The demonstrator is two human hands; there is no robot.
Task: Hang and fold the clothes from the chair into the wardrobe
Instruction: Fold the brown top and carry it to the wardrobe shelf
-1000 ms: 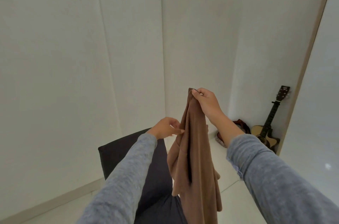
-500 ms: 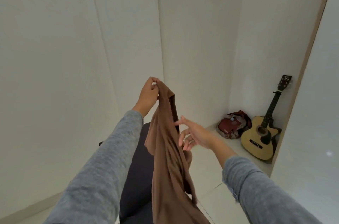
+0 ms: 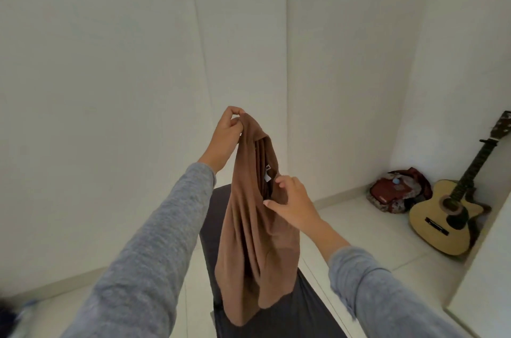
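White walls meet at a corner, an acoustic guitar [image 3: 453,216] and red bag [image 3: 387,194] on the floor. The left hand [image 3: 226,135] pinches the brown shirt [image 3: 257,241] by its top in a narrow grip, and the shirt hangs over the dark chair [image 3: 217,207]. The right hand [image 3: 293,205] touches its neckline; whether that grip holds cannot be told.

Left hand [image 3: 225,141], right hand [image 3: 294,206]: two. Garment [image 3: 254,249], chair [image 3: 307,310], guitar [image 3: 453,216], bag [image 3: 387,194]: one each.

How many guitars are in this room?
1. The guitar leans in the right corner, beside a red bag on the floor. Its head runs off the picture's edge. No other guitar shows.
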